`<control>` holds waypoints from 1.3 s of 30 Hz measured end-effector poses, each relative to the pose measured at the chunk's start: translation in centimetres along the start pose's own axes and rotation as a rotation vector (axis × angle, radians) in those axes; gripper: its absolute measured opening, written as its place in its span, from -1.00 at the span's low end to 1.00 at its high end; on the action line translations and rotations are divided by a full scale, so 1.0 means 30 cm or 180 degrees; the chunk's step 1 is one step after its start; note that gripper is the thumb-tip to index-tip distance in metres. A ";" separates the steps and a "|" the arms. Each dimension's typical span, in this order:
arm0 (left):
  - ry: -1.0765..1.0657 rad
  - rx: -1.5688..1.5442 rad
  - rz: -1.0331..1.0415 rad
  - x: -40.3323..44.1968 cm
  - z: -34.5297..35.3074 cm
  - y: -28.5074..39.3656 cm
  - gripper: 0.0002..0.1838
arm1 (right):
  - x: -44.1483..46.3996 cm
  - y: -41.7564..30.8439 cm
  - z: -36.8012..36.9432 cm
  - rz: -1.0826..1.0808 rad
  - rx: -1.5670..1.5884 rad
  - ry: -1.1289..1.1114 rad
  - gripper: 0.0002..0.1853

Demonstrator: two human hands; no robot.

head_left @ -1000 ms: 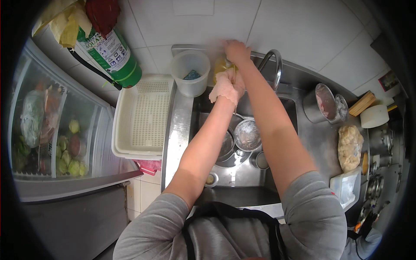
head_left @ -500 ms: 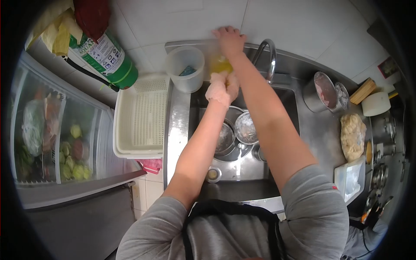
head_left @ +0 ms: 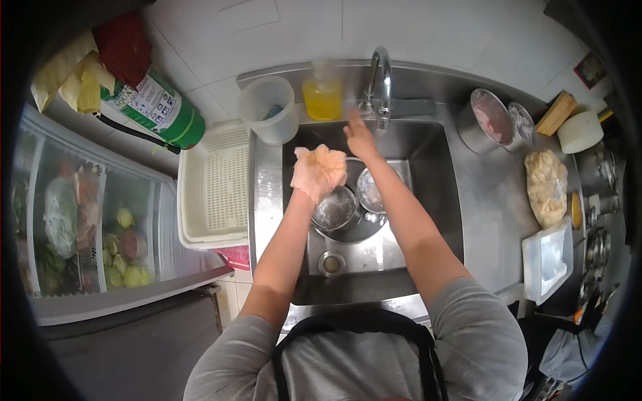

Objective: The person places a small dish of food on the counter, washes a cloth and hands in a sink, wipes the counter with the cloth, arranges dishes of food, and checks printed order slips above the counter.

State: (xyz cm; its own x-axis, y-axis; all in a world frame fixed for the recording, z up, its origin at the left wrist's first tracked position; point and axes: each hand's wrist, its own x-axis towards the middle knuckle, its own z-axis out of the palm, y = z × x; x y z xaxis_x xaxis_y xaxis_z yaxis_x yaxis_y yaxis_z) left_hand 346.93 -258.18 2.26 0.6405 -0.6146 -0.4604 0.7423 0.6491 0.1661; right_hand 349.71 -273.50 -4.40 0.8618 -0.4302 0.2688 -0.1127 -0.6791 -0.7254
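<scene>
My left hand [head_left: 328, 168] has a wet pink cloth [head_left: 309, 175] over it, above the left part of the steel sink [head_left: 374, 287]. Yellowish soap shows on the cloth near the fingers. My right hand [head_left: 360, 137] holds nothing, its fingers apart, just below the curved faucet [head_left: 382, 80]. Behind the sink stands a bottle of yellow liquid [head_left: 322, 99], touched by neither hand. Below my hands, a pan [head_left: 336, 210] and a whitish-coated metal bowl [head_left: 372, 190] lie in the sink.
A clear tub [head_left: 269, 113] and a white basket [head_left: 217, 187] are at the left, beside an open fridge [head_left: 100, 220]. Right of the sink are a pot with meat [head_left: 491, 120], a bagged food item [head_left: 546, 187] and a plastic container [head_left: 548, 260]. Another person's grey sleeve [head_left: 568, 354] shows lower right.
Both hands have come away from the yellow bottle and back over the sink. My right hand has left the bottle's top, and the hands are now apart. The view has shifted.
</scene>
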 end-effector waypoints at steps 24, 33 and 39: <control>-0.2132 0.0000 -0.0365 0.281 -0.326 -0.349 -0.68 | -0.427 -0.209 -0.220 0.0719 0.0279 0.0041 -0.63; 0.0015 0.0609 -0.0448 0.073 -0.123 -0.348 -0.82 | -0.425 -0.037 -0.152 -0.0284 -0.0059 0.0743 -0.85; -0.0463 0.1785 -0.0791 0.069 -0.136 -0.331 -0.74 | -0.396 -0.092 -0.337 0.0888 0.0638 0.1044 -0.75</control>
State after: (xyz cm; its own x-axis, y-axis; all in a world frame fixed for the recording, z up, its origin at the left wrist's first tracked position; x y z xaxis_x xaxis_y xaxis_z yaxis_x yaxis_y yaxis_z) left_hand 340.07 -264.08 -3.91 0.4266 -0.7971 -0.4273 0.8374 0.1697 0.5196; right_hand 334.80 -272.51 0.82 0.6069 -0.7669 0.2089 -0.1922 -0.3966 -0.8977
